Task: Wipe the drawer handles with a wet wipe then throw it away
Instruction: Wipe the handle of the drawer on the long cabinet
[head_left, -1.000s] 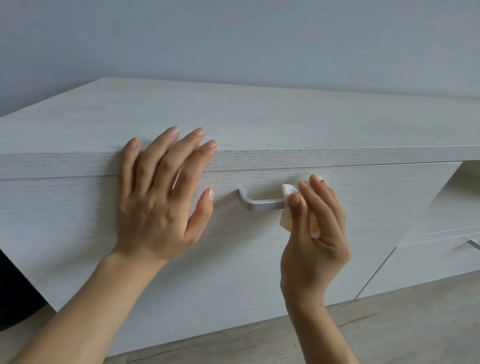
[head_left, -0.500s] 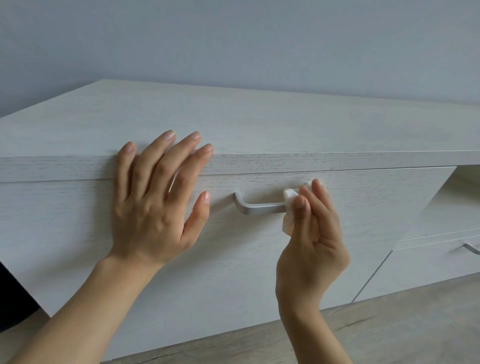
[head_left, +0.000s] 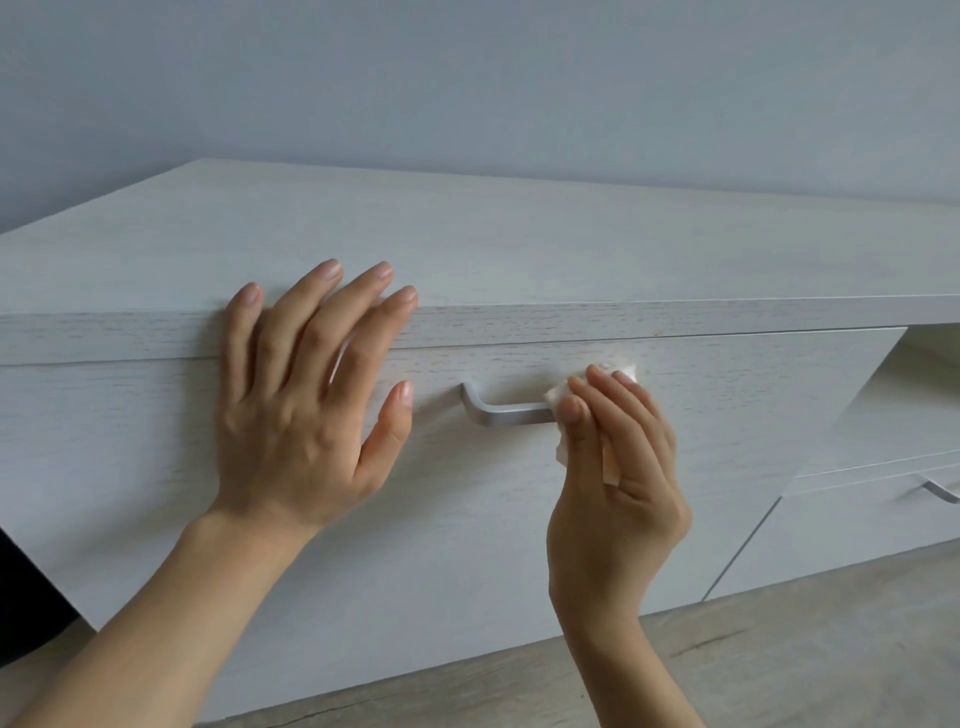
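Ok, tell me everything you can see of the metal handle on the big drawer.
The brushed silver metal bar handle sits horizontally on the pale wood-grain drawer front, upper centre. Its left end curves back into the panel. The right end is hidden by the white wet wipe pinched around it in the right hand. The left hand does not touch it.
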